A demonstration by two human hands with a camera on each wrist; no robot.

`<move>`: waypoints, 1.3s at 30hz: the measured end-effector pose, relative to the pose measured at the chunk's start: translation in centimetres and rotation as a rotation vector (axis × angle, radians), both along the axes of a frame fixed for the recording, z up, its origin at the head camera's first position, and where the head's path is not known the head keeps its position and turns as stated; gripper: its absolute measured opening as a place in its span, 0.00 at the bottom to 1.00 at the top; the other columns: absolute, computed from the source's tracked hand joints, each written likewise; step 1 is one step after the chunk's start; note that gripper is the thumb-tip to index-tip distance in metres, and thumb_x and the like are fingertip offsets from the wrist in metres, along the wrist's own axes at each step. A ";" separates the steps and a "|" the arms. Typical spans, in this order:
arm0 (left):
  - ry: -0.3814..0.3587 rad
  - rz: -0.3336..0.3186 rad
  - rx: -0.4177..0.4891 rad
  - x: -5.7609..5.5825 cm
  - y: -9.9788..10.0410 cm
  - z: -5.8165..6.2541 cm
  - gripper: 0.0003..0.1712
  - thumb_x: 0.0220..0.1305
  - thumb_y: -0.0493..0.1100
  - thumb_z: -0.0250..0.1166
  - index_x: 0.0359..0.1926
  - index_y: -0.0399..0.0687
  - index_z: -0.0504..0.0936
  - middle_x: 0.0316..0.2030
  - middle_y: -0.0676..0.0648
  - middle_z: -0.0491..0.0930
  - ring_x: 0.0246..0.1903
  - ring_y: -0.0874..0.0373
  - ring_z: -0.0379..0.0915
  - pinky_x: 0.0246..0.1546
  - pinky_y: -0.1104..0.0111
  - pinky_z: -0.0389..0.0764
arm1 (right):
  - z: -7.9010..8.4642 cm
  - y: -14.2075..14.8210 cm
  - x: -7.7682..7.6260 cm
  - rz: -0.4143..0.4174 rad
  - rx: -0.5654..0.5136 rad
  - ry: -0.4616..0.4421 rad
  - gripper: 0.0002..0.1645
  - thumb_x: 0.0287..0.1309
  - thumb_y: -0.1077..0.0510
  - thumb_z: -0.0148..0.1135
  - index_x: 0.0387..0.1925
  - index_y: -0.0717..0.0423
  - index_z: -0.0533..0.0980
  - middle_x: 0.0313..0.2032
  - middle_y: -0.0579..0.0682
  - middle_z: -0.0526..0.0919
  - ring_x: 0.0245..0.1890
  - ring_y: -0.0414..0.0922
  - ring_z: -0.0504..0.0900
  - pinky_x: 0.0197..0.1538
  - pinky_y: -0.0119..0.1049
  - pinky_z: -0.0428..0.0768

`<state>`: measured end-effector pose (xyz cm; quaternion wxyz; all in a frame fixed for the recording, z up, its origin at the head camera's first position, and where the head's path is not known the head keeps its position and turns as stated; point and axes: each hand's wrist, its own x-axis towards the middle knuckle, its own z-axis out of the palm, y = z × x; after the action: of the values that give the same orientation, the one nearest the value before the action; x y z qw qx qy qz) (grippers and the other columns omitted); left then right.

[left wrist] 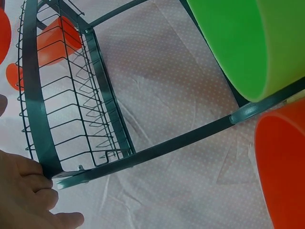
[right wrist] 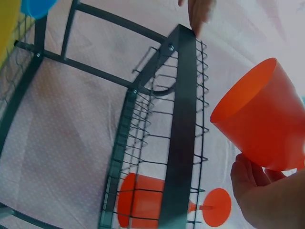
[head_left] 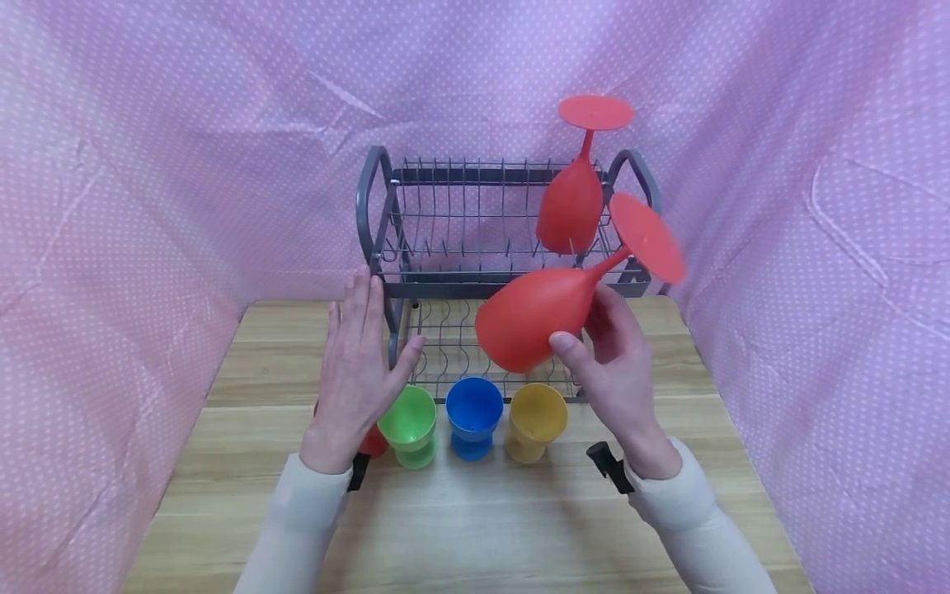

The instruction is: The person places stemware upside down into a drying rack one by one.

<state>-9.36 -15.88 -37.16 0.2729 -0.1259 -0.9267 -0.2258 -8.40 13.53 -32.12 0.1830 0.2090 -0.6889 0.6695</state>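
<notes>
My right hand grips a red plastic wine glass by its bowl, thumb in front and fingers behind. The glass is tilted, mouth down to the left and foot up to the right, in front of the dish rack. A second red wine glass stands upside down in the rack's upper tier at the right; it also shows through the wires in the right wrist view. My left hand has straight fingers, their tips right at the rack's left front corner, as the left wrist view also shows.
In front of the rack stand a green cup, a blue cup and a yellow cup. A red cup is mostly hidden under my left wrist. Pink dotted cloth encloses the wooden table.
</notes>
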 end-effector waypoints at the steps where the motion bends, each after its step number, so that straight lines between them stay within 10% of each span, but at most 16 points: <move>1: 0.001 0.000 0.001 0.0 0.0 0.0 0.55 0.74 0.75 0.38 0.80 0.34 0.52 0.83 0.45 0.39 0.81 0.46 0.36 0.79 0.47 0.38 | 0.2 0.0 -0.2 0.002 -0.003 0.015 0.37 0.57 0.68 0.65 0.70 0.57 0.71 0.62 0.57 0.78 0.60 0.57 0.77 0.62 0.36 0.80; 39: 0.032 -0.008 0.024 -0.2 0.1 -0.1 0.52 0.75 0.70 0.43 0.80 0.33 0.53 0.82 0.42 0.43 0.80 0.40 0.42 0.79 0.50 0.42 | 7.3 -1.0 -7.1 -0.137 0.081 0.044 0.38 0.59 0.48 0.70 0.69 0.52 0.73 0.59 0.51 0.82 0.59 0.48 0.81 0.62 0.39 0.81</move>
<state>-9.59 -15.74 -37.23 0.2885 -0.1299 -0.9188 -0.2359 -15.52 12.58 -24.87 0.2349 0.1834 -0.7240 0.6221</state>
